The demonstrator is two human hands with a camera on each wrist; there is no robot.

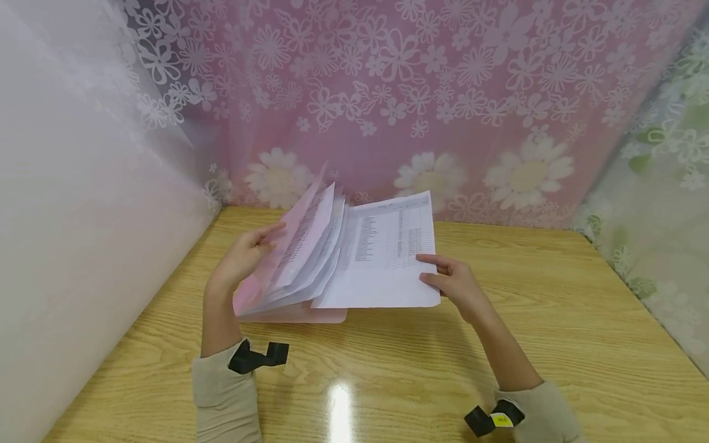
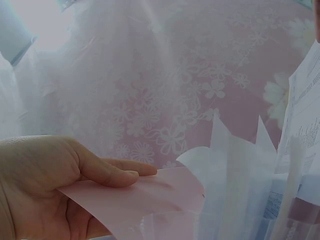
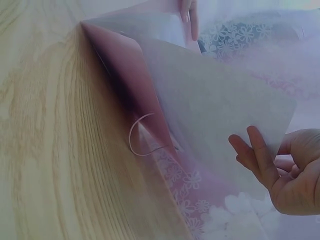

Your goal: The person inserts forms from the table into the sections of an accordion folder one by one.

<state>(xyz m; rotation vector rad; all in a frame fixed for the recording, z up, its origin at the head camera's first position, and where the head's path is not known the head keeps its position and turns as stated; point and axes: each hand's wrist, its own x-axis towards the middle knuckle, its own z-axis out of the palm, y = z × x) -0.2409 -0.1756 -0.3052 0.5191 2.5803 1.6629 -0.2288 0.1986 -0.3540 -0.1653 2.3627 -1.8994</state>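
A pink folder (image 1: 301,315) with several clear sleeves and papers is held fanned open above the table. My left hand (image 1: 244,255) pinches its pink cover at the left; in the left wrist view the thumb of that hand (image 2: 55,175) lies on top of the cover (image 2: 150,192). My right hand (image 1: 456,286) pinches the right edge of a white printed sheet (image 1: 382,286). The sheet's left edge lies against the folder's sleeves; whether it is inside one I cannot tell. From the right wrist view, the sheet's plain back (image 3: 220,100) shows, with a thin loop (image 3: 131,142) at the folder's spine.
Beneath the hands is a wood-grain table (image 1: 388,369), with a bright reflection near its front. A pink flowered curtain (image 1: 354,123) hangs along the back. A pale wall (image 1: 100,184) borders the left side, and a green-and-white flowered sheet (image 1: 659,215) the right.
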